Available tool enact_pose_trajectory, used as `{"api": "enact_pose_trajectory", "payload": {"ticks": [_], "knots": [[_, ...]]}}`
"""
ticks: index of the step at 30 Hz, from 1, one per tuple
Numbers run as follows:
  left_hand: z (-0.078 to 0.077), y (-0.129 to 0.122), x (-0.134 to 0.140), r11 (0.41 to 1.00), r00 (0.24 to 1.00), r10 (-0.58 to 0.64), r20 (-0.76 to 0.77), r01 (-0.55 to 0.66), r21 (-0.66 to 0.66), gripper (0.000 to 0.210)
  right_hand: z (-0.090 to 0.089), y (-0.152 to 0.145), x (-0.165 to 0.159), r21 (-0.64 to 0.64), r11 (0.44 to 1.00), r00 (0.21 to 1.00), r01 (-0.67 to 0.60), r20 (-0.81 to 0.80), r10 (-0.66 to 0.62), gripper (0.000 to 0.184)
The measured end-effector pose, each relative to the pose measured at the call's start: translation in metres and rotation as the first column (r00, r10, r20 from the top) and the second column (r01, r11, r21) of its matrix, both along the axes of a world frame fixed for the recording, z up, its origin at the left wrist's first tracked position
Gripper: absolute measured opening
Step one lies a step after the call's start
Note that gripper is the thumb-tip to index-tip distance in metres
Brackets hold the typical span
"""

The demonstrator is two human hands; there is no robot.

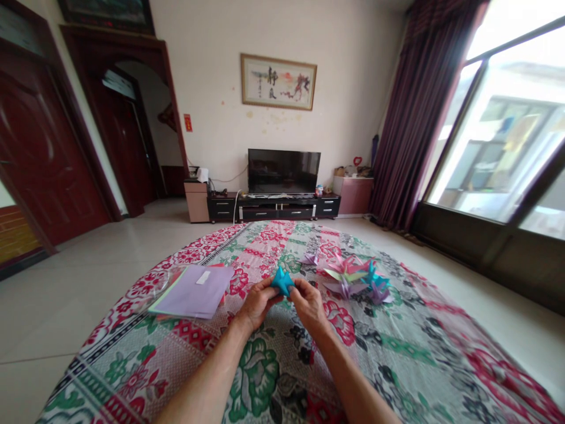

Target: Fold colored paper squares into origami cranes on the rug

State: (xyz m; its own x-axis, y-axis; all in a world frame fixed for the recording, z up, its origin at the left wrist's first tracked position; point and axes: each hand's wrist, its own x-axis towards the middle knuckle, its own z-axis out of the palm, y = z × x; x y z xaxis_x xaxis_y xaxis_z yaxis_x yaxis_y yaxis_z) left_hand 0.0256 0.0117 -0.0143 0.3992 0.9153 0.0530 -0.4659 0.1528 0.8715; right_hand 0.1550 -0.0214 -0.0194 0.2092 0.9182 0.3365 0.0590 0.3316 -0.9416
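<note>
Over the flowery cloth point(273, 365), a small blue paper shape point(282, 281) is pinched between the left hand point(257, 303) and right hand point(309, 303), both closed on it, so folds can be pressed

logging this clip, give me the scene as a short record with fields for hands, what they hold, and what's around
left hand: left hand pinches the near-left side of the teal paper shape
right hand: right hand pinches its right side
held thing: folded, pointed, lifted just above the cloth
surface: floral cloth in red, green and white
left of hands: stack of paper sheets, purple on top
right of hands: pile of folded paper shapes, pink, green, teal, purple
background: television on a low cabinet, framed picture above
</note>
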Motion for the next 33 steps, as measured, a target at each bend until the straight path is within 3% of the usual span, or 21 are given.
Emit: {"api": "enact_pose_trajectory", "payload": {"ticks": [8,13,18,22,26,33], "knots": [[-0.005,0.001,0.003,0.999,1.000,0.008,-0.012,-0.009,-0.041,0.019,0.001,0.002,0.000,-0.033,0.999,0.999,0.021,-0.028,-0.022,0.017],[-0.003,0.000,0.004,1.000,0.999,-0.023,0.037,0.022,0.012,0.021,0.008,0.002,0.000,-0.036,0.999,0.996,0.023,0.083,-0.020,0.020],[0.002,-0.003,0.004,0.999,0.997,-0.043,0.068,0.042,0.021,0.025,0.002,0.004,0.001,-0.024,0.985,0.965,0.171,0.208,-0.162,0.012],[0.004,-0.005,0.004,0.999,0.991,-0.042,0.127,0.041,0.010,0.019,-0.002,0.005,0.001,0.016,0.984,0.962,0.180,0.206,-0.179,0.010],[0.004,-0.004,0.005,0.998,0.995,-0.053,0.080,0.051,0.025,0.014,-0.001,0.003,-0.001,0.034,0.984,0.962,0.177,0.205,-0.181,0.010],[-0.001,-0.001,0.006,0.999,0.999,-0.045,0.018,0.045,0.028,0.023,0.001,-0.001,-0.002,0.055,0.975,0.927,0.216,0.302,-0.222,0.014]]}}
